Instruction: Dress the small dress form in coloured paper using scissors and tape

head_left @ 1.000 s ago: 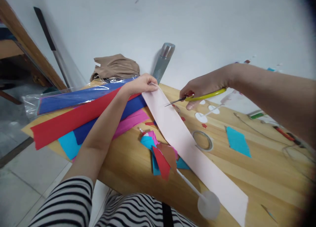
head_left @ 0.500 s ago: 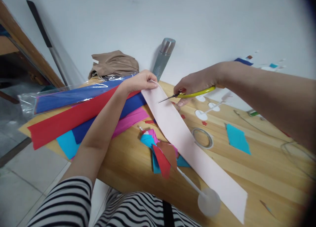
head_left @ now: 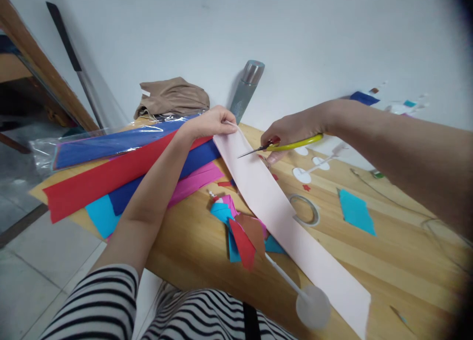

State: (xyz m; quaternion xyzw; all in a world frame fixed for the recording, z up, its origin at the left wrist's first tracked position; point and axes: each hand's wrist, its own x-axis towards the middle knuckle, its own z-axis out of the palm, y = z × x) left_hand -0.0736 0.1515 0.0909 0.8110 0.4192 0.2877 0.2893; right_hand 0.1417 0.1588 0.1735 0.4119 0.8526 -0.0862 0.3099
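My left hand [head_left: 218,120] pinches the far end of a long pale pink paper strip [head_left: 273,202], which slants down across the table towards the lower right. My right hand [head_left: 281,135] grips scissors with yellow handles [head_left: 299,143]. Their blade reaches over the strip's right edge, a little below my left fingers. Whether the blades have cut into the paper I cannot tell. Beside the strip's left edge lies a bundle of coloured paper pieces [head_left: 244,236] with a white stick and round base [head_left: 313,306]. A tape roll [head_left: 316,216] touches the strip's right side.
Red [head_left: 92,182], blue and magenta strips lie at the left, beside a plastic-wrapped blue pack [head_left: 111,150]. Behind are brown cloth [head_left: 173,96] and a flask [head_left: 246,91]. White discs on sticks [head_left: 302,175], a turquoise piece [head_left: 356,212] and a cable [head_left: 391,194] lie to the right.
The camera view has shifted slightly. Both hands keep almost the same place over the pink strip, and the scissors have hardly moved.
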